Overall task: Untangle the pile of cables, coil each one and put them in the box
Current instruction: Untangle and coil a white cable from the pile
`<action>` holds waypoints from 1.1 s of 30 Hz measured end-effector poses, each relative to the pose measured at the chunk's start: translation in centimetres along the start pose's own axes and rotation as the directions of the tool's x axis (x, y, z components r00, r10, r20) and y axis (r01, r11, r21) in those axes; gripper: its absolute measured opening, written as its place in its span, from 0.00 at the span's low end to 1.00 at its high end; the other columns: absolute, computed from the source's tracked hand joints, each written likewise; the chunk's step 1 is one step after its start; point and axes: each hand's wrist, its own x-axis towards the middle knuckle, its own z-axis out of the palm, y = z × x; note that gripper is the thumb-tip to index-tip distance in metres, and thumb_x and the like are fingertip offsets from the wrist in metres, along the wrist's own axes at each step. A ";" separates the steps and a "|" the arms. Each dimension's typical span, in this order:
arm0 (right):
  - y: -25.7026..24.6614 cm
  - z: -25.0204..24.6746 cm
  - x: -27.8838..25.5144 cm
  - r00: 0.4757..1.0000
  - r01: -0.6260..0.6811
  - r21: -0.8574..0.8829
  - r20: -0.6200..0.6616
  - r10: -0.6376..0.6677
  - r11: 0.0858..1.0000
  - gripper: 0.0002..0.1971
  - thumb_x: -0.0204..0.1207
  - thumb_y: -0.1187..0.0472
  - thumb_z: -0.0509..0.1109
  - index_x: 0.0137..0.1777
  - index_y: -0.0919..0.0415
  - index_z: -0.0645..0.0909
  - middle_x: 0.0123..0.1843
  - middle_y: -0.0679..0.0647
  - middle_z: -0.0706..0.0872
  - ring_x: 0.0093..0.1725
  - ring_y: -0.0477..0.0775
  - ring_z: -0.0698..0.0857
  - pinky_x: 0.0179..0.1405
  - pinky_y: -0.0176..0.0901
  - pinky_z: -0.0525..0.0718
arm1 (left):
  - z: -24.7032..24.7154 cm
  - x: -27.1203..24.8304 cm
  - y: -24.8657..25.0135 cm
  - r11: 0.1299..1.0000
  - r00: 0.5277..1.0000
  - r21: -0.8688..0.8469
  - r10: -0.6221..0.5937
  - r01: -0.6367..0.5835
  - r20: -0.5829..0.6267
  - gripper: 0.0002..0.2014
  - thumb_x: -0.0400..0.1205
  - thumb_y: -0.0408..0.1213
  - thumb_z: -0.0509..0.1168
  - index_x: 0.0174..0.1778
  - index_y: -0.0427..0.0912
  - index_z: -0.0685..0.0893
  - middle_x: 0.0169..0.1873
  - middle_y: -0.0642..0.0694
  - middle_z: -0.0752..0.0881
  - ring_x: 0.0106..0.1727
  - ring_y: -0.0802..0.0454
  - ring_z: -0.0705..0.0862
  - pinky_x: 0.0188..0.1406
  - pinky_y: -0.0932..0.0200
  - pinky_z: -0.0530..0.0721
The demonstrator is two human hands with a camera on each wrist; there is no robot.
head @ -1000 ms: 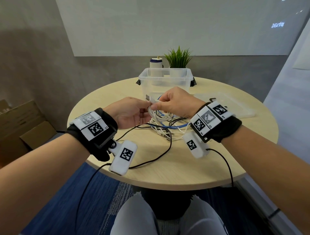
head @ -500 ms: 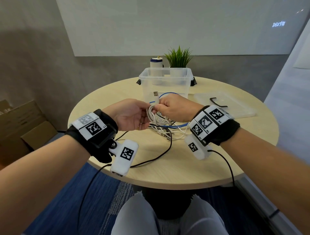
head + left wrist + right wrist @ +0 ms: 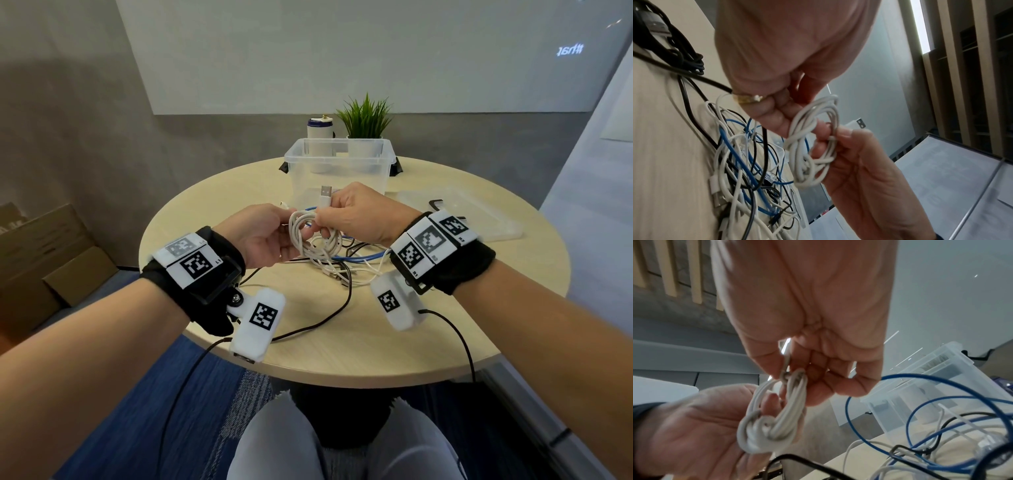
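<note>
A white cable [image 3: 303, 236] wound into a small coil hangs between my two hands above the table. My left hand [image 3: 279, 236] grips the coil's left side, with fingers through the loops [image 3: 772, 415]. My right hand [image 3: 329, 219] pinches the cable's tail end against the coil [image 3: 812, 146], and the USB plug [image 3: 325, 193] sticks up above its fingers. Below the hands lies the tangled pile of white, blue and black cables [image 3: 342, 265]. The clear plastic box [image 3: 337, 161] stands open behind it.
The box's clear lid [image 3: 479, 219] lies at the right with a black piece on it. A potted plant [image 3: 364, 116] and a white bottle [image 3: 320, 128] stand behind the box. Black wrist-camera leads [image 3: 308, 329] trail over the round table's [image 3: 342, 349] near edge.
Both hands have lifted slightly with the white coil. The right hand has brought the cable's tail around the coil, and the USB plug now points upward above it.
</note>
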 end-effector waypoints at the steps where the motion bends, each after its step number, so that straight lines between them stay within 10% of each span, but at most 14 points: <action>1: -0.2 0.0 -0.2 1.000 0.021 0.025 0.018 -0.021 0.999 0.13 0.73 0.58 0.69 0.29 0.55 0.88 0.43 0.68 0.88 0.36 0.52 0.78 0.38 0.47 0.76 | -0.1 0.0 0.0 1.000 1.000 0.001 0.000 0.000 -0.011 0.15 0.87 0.35 0.54 0.37 0.39 0.81 0.23 0.46 0.86 0.21 0.56 0.84 0.22 0.66 0.82; 11: 1.0 -0.1 0.8 0.990 -0.131 0.049 -0.049 0.133 0.990 0.12 0.75 0.59 0.70 0.38 0.67 0.88 0.32 0.58 0.86 0.29 0.52 0.81 0.31 0.43 0.80 | -0.4 0.6 -1.0 0.949 0.966 -0.177 0.256 -0.260 -0.043 0.15 0.89 0.37 0.50 0.40 0.41 0.77 0.32 0.46 0.83 0.31 0.54 0.83 0.27 0.62 0.85; 21: 0.5 -0.4 0.7 0.970 -0.238 -0.066 -0.077 0.232 0.969 0.14 0.75 0.55 0.69 0.30 0.60 0.84 0.19 0.50 0.74 0.17 0.49 0.72 0.20 0.35 0.71 | -0.4 0.0 -1.1 0.874 0.876 0.076 0.471 -0.480 0.104 0.15 0.89 0.42 0.52 0.44 0.44 0.82 0.40 0.49 0.82 0.44 0.53 0.80 0.49 0.56 0.78; 33: 0.5 -0.8 0.8 0.974 -0.195 -0.069 -0.131 0.185 0.978 0.11 0.76 0.60 0.68 0.38 0.65 0.87 0.29 0.52 0.81 0.20 0.48 0.78 0.22 0.36 0.79 | -0.7 -0.1 -0.8 0.828 0.856 0.268 0.517 -0.493 -0.023 0.13 0.86 0.41 0.59 0.41 0.38 0.81 0.37 0.44 0.82 0.36 0.53 0.81 0.32 0.67 0.82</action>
